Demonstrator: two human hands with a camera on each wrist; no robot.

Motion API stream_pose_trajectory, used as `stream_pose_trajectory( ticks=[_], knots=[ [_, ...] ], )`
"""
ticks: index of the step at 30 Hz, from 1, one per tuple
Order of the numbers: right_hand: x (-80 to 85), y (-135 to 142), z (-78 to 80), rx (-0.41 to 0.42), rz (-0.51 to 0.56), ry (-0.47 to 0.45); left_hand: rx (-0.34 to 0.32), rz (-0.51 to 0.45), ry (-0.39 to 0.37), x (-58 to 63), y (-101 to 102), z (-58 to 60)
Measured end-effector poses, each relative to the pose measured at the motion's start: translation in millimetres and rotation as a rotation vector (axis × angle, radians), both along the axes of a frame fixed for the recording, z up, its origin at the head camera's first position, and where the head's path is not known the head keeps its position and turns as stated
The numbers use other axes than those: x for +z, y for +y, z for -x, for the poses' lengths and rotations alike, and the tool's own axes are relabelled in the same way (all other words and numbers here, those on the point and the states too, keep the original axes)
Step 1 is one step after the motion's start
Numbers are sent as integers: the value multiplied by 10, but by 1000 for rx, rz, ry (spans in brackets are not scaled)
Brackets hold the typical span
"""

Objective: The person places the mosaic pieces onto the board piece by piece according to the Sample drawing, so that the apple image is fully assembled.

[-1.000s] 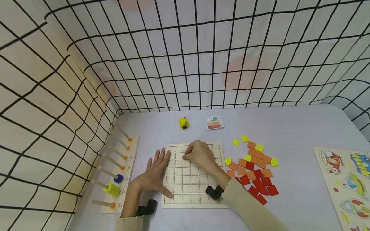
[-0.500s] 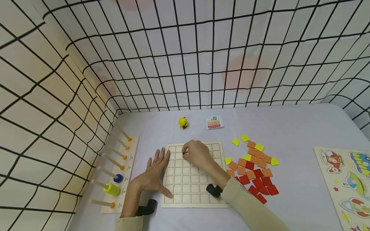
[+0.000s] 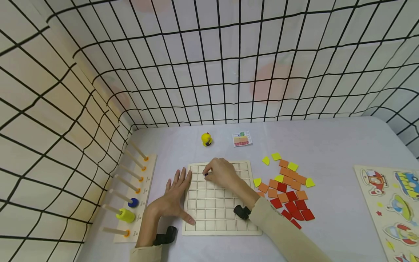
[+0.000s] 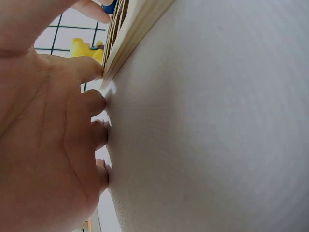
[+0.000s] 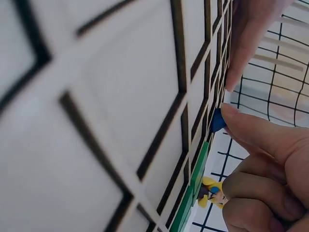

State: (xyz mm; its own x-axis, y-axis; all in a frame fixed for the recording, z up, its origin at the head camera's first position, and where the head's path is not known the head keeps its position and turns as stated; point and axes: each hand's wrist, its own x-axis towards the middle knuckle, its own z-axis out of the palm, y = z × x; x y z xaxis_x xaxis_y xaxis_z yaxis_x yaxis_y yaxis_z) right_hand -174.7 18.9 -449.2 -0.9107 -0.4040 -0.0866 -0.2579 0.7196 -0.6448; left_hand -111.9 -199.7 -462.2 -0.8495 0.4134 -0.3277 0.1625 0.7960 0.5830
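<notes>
A pale wooden grid board (image 3: 209, 215) lies in front of me. My right hand (image 3: 223, 174) is over its upper left part and pinches a small blue tile (image 5: 218, 121) between thumb and finger. In the right wrist view the tile is tilted, its lower edge right at the grid. Two green tiles (image 5: 199, 170) sit in cells beside it; in the head view the hand hides them. My left hand (image 3: 171, 200) is spread along the board's left edge, thumb on the lower left corner, fingertips on the tabletop and at the edge.
Loose red (image 3: 291, 195), orange (image 3: 284, 163) and yellow tiles (image 3: 276, 156) lie right of the board. Behind it are a yellow toy duck (image 3: 206, 139) and a printed card (image 3: 242, 139). A peg stand (image 3: 151, 167) is at left, a picture puzzle (image 3: 368, 198) at right, black mesh (image 3: 224, 72) behind.
My right hand has shifted slightly left over the board, and the blue tile now shows at its fingertips. The left hand stays in place on the board's edge.
</notes>
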Motion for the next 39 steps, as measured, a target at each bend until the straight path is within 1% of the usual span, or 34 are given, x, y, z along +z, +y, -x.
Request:
stream_pose_trajectory(
  ticks=[7, 10, 15, 23, 26, 31, 37, 39],
  knots=[
    [1, -13, 33, 43, -13, 35, -1, -2, 1, -9, -18, -2],
    [-6, 16, 44, 47, 8, 1, -3, -6, 0, -12, -21, -3],
    [-23, 82, 52, -7, 60, -57, -2, -7, 2, -6, -21, -4],
    [-15, 124, 48, -94, 60, -22, -1, 6, 3, -5, -9, -1],
    [-21, 131, 53, -108, 64, -23, -1, 6, 2, -4, -8, 0],
    [-28, 151, 52, -91, 61, -22, 2, 4, 3, -9, -9, 0],
    [2, 165, 33, -144, 37, -24, 3, -1, 2, -19, -9, -4],
    [9, 162, 30, -150, 26, -28, 3, 0, 2, -21, -9, -3]
  ],
)
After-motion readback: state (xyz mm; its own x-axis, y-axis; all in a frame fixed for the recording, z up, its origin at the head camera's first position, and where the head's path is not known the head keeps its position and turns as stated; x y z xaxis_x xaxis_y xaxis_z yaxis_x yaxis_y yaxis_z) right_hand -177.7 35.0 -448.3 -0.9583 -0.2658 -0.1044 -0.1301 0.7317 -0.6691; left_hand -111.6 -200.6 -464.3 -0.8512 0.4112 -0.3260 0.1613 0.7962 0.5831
